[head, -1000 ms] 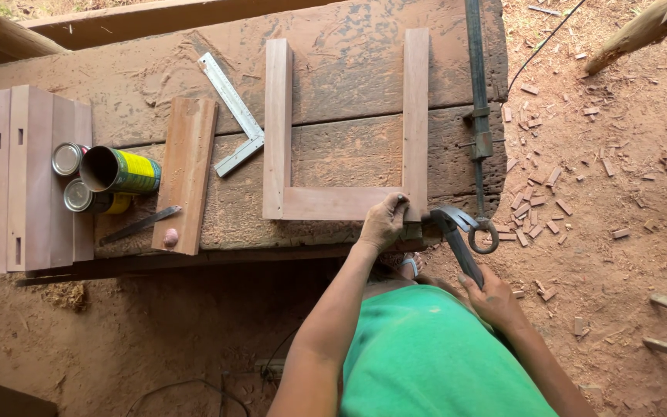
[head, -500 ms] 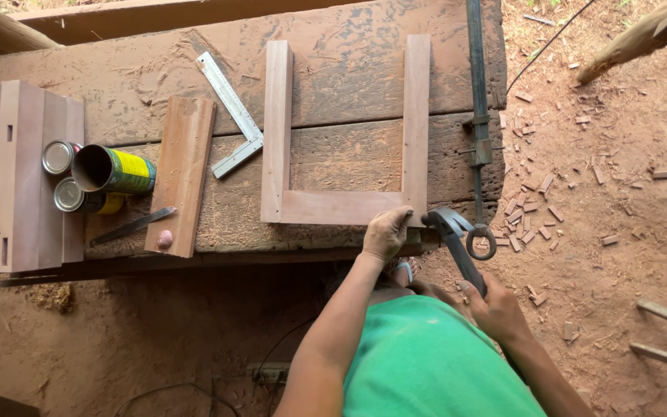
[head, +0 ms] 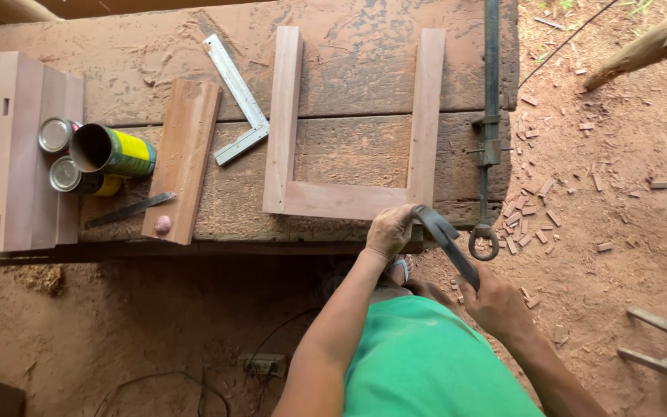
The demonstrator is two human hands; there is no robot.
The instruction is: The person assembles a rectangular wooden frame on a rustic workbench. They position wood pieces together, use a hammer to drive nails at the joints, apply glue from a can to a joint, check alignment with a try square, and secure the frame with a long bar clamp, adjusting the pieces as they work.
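Hammer (head: 448, 241) gripped in the right hand (head: 497, 303), head close by the near right corner of the wooden frame (head: 349, 199) on the bench (head: 364, 69), where the left hand (head: 389, 230) seems curled around something small, so short, square taps would serve best.

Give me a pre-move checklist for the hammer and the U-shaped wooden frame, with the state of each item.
1. Right hand grips the hammer handle: ok.
2. Left hand rests at the frame's near right corner: ok.
3. U-shaped frame lies flat on the workbench: ok.
4. Left-hand fingers clear of the hammer head: not ok, they sit right beside it.
5. Nail or joint under the hammer head: cannot tell, hidden by the hand.
6. Bar clamp lies apart from the frame: ok.
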